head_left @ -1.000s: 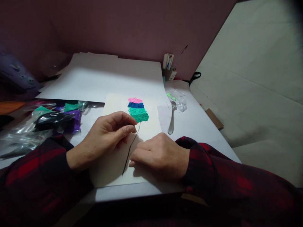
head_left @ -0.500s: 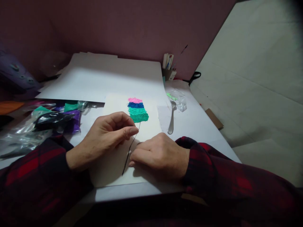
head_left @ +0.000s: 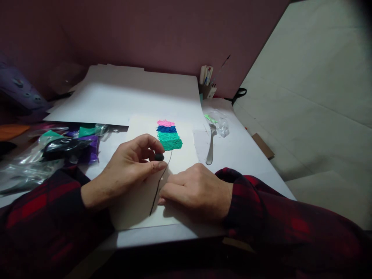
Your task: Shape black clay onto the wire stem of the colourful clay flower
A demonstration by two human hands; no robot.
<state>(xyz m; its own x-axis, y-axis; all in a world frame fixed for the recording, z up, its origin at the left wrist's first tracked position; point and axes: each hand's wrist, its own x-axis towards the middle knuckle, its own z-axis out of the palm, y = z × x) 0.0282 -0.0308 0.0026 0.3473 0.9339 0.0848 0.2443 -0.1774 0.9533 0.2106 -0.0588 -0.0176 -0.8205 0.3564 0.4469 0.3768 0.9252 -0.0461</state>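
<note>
A dark lump (head_left: pixel 159 157) is held between the thumb and fingers of the left hand (head_left: pixel 130 161), over the paper (head_left: pixel 142 128). The right hand (head_left: pixel 197 192) is curled and rested on the paper; whether anything is held in it cannot be told. A dark line (head_left: pixel 154 202) is seen between the hands, reaching up to the textured pink, blue and green bands (head_left: pixel 170 140) just beyond the left fingertips. The lump looks soft, so it is best pinched gently, with the paper kept steady under the right hand and the ridged bands left unpressed. A fork (head_left: pixel 209 150) is laid beyond the right hand, near some clear wrap (head_left: pixel 223 127). Bags (head_left: pixel 66 148) are heaped on the table (head_left: pixel 238 162) left of the left hand; pens (head_left: pixel 206 75) are stood far beyond the right. No label or writing can be read.
</note>
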